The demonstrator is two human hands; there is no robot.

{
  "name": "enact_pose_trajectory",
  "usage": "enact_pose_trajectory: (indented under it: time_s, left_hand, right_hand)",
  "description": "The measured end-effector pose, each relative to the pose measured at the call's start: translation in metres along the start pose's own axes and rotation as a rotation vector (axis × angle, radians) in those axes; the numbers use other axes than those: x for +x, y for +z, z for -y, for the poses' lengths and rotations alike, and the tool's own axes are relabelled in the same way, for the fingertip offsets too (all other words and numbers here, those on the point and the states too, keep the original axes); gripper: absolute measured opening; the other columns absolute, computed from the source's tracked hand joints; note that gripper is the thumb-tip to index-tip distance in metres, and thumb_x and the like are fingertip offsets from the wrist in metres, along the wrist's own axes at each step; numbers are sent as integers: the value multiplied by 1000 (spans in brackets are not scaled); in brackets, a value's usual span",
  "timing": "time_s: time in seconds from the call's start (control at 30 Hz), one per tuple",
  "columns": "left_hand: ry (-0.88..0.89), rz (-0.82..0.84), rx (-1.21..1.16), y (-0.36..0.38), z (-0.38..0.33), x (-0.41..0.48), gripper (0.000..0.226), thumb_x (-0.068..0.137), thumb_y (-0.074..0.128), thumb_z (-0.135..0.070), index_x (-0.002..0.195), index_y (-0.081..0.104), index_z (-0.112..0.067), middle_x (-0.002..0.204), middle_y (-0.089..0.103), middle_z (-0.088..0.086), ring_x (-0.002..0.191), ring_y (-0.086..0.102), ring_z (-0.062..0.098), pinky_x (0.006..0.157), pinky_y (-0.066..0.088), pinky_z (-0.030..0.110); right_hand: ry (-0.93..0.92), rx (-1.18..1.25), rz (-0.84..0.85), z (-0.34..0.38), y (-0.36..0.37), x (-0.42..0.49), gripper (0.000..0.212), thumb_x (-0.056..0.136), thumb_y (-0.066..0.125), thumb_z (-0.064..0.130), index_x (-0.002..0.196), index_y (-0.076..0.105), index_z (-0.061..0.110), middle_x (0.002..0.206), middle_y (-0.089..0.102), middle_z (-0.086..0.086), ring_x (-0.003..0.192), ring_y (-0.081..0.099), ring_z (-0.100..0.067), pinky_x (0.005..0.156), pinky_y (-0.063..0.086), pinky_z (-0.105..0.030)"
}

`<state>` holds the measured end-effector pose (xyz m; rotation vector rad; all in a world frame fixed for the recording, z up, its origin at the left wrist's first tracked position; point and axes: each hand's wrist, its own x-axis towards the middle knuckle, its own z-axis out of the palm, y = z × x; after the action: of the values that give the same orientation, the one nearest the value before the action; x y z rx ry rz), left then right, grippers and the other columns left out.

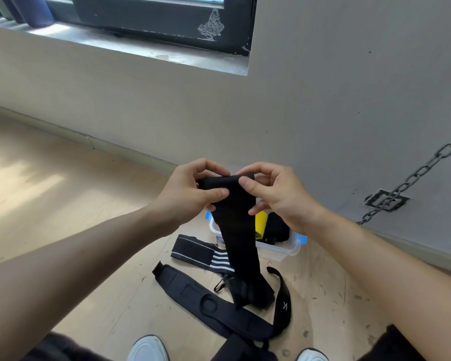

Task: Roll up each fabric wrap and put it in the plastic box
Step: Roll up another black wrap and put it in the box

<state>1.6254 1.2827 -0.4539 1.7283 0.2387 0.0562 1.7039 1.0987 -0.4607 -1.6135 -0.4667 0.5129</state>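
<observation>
White shoes (147,347) stand on the wooden floor (63,204). Left grip (190,194) and right grip (279,196) both pinch the top edge of the black wrap (238,230), which hangs to the floor and hides part of the plastic box (284,250) behind it. The box holds a yellow roll (261,224) and a black roll (277,229). A striped wrap (193,250) and a padded belt (193,290) lie beside it. A chain (422,173) hangs at the right wall.

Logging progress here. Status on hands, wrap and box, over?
Hands: left hand and right hand pinch black wrap at top end. Tail hangs to floor, mostly unrolled. Open plastic box behind it. Beside the box, striped wrap on floor.
</observation>
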Motion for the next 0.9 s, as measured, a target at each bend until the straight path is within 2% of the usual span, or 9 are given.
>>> enact_pose_trajectory:
  time_s: [0.07,0.17,0.3,0.43,0.53,0.6,0.67,0.77,0.9]
  left_hand:
    - [-20,-6,-25,-1,-1,1,27,87,76,1,106,69,-16,98,71,6,85,70,20,61,57,26]
    - [-88,36,-43,-4,-2,2,25,90,76,-17,114,69,-14,111,67,22,103,71,36,64,59,28]
    - [-133,91,-52,-4,-1,1,27,96,69,-32,114,70,-13,107,69,21,92,72,35,64,59,27]
    - [-104,69,-8,-5,2,3,22,95,71,-26,112,71,-13,104,63,26,88,66,25,62,57,25]
    - [-85,67,-14,-6,1,3,20,92,74,-14,111,69,-11,96,64,13,83,68,15,61,56,25]
    - [-69,59,-26,-4,0,2,22,90,75,-6,111,67,-8,95,68,11,79,68,13,60,56,25]
    - [-42,43,-42,-2,-2,1,24,88,74,1,109,66,-8,95,69,10,75,67,13,58,55,23]
    - [-2,21,-43,-1,-1,2,26,86,76,5,104,66,-12,93,69,6,74,67,15,56,53,22]
    - [-21,45,-46,-2,1,2,27,88,77,-5,110,67,-17,97,72,2,80,70,13,58,55,26]
  right_hand:
    - [-17,30,-2,1,-2,0,11,95,67,7,105,70,7,97,73,-21,83,70,-23,55,58,-28]
    - [-32,88,-17,0,-3,0,15,93,68,2,107,70,5,88,74,-10,80,72,-17,57,57,-26]
    - [-45,85,-36,-2,-2,0,18,90,70,-2,104,72,8,85,74,-7,77,71,-13,59,57,-25]
    - [-46,74,-29,-2,-2,-1,22,87,71,-7,97,73,12,85,72,-7,77,70,-13,60,58,-25]
    - [-17,58,-2,-1,-3,-1,26,86,72,-8,103,72,13,95,70,-12,83,71,-16,62,60,-28]
    - [28,62,23,0,-3,0,30,88,73,1,115,69,15,105,72,-11,90,73,-18,62,61,-30]
    - [62,51,26,1,-3,0,26,93,71,18,118,68,14,107,73,-11,94,73,-19,60,61,-32]
    - [63,7,-10,0,-1,0,26,97,64,27,112,70,8,102,71,-19,84,73,-17,54,59,-30]
    - [15,11,-24,-1,-2,0,14,96,66,16,107,71,9,97,73,-20,74,71,-13,51,55,-26]
